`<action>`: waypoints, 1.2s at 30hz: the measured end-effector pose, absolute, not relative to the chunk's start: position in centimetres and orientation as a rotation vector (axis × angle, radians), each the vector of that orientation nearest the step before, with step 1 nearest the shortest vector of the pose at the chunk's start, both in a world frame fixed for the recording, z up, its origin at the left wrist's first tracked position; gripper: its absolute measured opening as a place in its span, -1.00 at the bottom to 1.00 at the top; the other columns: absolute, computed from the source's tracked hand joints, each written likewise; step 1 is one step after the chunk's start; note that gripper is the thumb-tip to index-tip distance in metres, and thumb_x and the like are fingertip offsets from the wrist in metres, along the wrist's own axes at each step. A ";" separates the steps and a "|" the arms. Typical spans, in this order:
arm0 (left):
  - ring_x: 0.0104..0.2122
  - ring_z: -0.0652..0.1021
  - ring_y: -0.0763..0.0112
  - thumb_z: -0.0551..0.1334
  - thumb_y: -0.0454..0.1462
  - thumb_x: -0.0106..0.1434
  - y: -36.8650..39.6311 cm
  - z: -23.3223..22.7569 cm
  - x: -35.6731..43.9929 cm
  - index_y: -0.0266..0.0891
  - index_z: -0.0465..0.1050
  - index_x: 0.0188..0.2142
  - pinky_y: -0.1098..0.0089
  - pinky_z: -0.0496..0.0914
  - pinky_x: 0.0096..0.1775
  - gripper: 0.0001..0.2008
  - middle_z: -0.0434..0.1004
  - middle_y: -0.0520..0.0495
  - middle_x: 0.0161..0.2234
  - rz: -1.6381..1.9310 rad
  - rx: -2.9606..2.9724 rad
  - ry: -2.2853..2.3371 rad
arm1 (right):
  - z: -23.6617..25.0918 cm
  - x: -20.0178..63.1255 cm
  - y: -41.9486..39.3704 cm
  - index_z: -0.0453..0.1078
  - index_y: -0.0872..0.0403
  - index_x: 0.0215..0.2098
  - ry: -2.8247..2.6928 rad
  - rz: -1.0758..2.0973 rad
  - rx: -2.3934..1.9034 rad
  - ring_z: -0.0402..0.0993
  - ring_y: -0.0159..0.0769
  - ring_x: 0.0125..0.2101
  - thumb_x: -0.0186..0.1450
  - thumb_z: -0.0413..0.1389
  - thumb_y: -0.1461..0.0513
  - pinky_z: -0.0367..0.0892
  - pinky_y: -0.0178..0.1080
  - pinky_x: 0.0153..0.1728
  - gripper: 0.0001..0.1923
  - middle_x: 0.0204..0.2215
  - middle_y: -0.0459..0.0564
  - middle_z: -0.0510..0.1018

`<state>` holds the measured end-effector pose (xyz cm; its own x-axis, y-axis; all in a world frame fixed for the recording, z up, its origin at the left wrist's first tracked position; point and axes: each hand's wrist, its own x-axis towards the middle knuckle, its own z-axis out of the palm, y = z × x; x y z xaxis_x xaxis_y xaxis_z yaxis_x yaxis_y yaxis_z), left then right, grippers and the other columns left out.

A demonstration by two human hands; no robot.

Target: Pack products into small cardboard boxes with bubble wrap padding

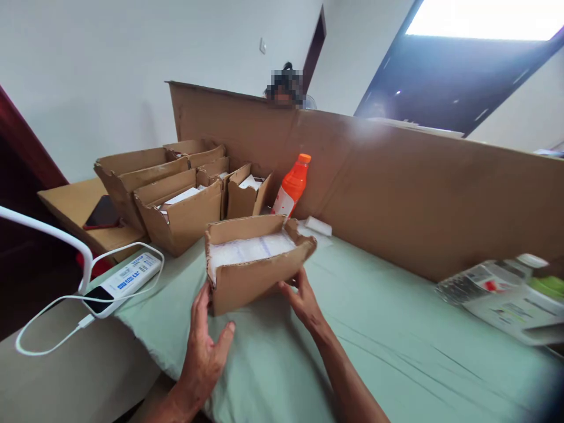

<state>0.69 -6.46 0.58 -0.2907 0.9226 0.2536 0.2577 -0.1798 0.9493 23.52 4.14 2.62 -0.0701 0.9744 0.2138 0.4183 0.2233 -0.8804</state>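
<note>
Up front, both open hands, left hand (205, 346) and right hand (304, 301), flank a torn cardboard box (255, 264) of white sheets; orange bottle (292, 185) behind.

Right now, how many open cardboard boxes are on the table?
6: one between the left hand and right hand, box; five clustered back left. More may hide behind.

Green-clothed table (374, 329) with cardboard boxes (176, 200), orange bottle (292, 185), power bank (123, 283), cardboard divider (396, 188).
</note>
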 end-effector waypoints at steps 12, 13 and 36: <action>0.40 0.04 0.03 0.18 -0.24 0.32 -2.6 -0.1 -0.8 0.02 -0.13 0.41 0.00 0.24 0.27 -0.25 -0.12 -0.14 0.43 1.597 1.398 1.575 | 0.2 13.4 14.0 -0.19 0.21 0.45 -1.924 0.554 -1.398 -0.02 -0.16 0.38 0.44 -0.21 0.13 0.03 -0.06 0.33 -0.32 0.41 0.20 0.06; 0.40 0.03 0.03 0.18 -0.25 0.32 -2.2 -0.1 -0.7 0.02 -0.13 0.41 0.00 0.24 0.27 -0.25 -0.13 -0.15 0.43 1.584 1.407 1.576 | 0.1 13.0 14.5 -0.15 0.25 0.44 -1.960 0.544 -1.412 0.01 -0.14 0.38 0.43 -0.20 0.14 0.03 -0.08 0.33 -0.33 0.40 0.23 0.08; 0.16 0.40 0.04 0.20 -0.20 0.28 0.7 -2.7 -2.1 -0.18 0.05 0.34 0.13 0.49 0.00 -0.33 0.12 -0.32 0.31 1.570 1.385 1.701 | 0.1 11.1 9.4 0.29 0.18 0.23 -2.392 0.183 -1.387 0.19 -0.01 0.24 0.38 0.08 0.13 0.13 -0.02 0.21 -0.50 0.24 0.20 0.36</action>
